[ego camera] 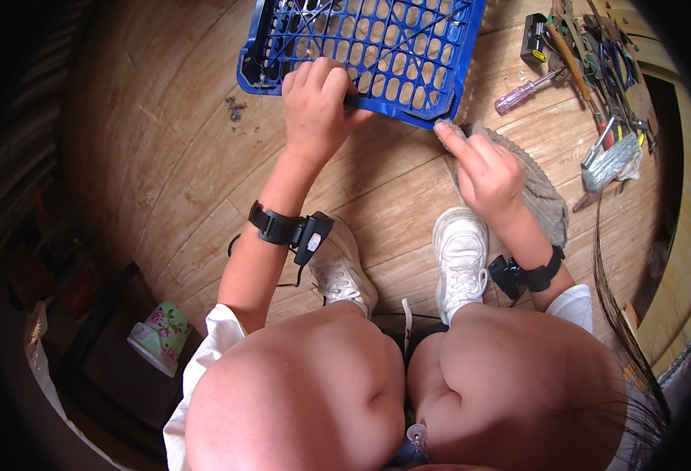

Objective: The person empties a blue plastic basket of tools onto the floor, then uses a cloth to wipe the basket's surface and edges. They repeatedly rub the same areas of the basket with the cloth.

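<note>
A blue plastic crate (401,65) with a slotted lattice base is at the top of the view, cut off by the frame edge. My left hand (320,106) grips its near rim, fingers curled over the edge and thumb below. My right hand (487,168) holds a grey cloth (537,182), most of which hangs down past the wrist. One extended finger presses a fold of the cloth against the crate's near right corner. Dark grime shows along the crate's inner edges.
Several hand tools (610,65) lie piled at the right, with a purple-handled screwdriver (516,99) beside them. Dark debris (235,109) is on the wood-look floor (186,159). A floral paper cup (160,338) lies tipped at lower left. White shoes (462,253) stand below the hands.
</note>
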{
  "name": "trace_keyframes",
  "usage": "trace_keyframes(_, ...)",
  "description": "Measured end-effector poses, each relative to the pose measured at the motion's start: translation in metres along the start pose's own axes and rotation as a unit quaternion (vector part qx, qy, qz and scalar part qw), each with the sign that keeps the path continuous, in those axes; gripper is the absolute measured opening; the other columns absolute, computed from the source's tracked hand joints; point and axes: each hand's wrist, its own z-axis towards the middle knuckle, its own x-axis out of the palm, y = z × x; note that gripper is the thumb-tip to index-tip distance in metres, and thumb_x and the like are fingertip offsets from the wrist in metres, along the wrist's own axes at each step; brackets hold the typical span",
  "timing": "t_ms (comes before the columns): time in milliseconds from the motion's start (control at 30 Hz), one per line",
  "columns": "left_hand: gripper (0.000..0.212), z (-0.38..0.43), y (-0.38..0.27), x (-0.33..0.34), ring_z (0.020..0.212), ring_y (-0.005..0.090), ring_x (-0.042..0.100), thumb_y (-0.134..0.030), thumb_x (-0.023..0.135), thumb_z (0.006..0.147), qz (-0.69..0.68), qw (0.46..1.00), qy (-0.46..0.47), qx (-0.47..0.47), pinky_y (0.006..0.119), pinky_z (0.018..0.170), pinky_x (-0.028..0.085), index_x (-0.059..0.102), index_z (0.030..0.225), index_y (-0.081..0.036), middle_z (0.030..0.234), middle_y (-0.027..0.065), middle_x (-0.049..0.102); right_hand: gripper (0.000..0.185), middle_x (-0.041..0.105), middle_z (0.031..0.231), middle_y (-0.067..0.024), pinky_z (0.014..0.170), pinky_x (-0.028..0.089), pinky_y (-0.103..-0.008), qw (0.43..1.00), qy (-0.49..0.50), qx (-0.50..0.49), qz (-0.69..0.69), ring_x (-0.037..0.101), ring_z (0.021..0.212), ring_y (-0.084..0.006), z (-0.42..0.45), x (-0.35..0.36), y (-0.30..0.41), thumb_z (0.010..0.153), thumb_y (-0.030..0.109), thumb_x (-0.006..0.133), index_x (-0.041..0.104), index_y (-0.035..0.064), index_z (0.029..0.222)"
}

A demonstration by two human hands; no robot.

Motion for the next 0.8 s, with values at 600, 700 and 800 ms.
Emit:
trace_keyframes(600,0.043,-0.001,0.0,0.001,0.085,0.0265,0.056,-0.046,0.082,0.069,0.011,1.0,0.0,-0.003,0.041,0.075,0.038,0.055,0.077,-0.014,0.089,0.0024,0.057,0.066,0.047,0.068,-0.0061,0.051,0.052,-0.0371,0.998,0.064,0.018,-0.009,0.056,0.052,-0.0246,0.014,0.014,0.023,0.081,-0.002,0.064,0.065,0.022,0.142)
trace_keyframes(700,0.044,-0.002,-0.002,-0.002,0.086,0.0259,0.058,-0.038,0.087,0.063,0.014,1.0,0.012,-0.009,0.039,0.077,0.039,0.057,0.082,-0.012,0.092,0.0021,0.06,0.067,0.047,0.068,-0.0068,0.052,0.053,-0.038,0.997,0.068,0.029,0.011,0.056,0.052,-0.0251,0.014,0.015,0.02,0.082,-0.002,0.064,0.063,0.0244,0.144)
trace_keyframes(800,0.045,-0.001,-0.003,-0.002,0.086,0.026,0.058,-0.036,0.088,0.061,0.013,1.0,0.008,-0.004,0.039,0.077,0.039,0.057,0.082,-0.012,0.092,0.002,0.06,0.067,0.05,0.067,-0.0076,0.053,0.053,-0.0382,0.996,0.069,0.033,0.037,0.058,0.053,-0.0256,0.017,0.018,0.018,0.083,-0.001,0.064,0.063,0.0271,0.144)
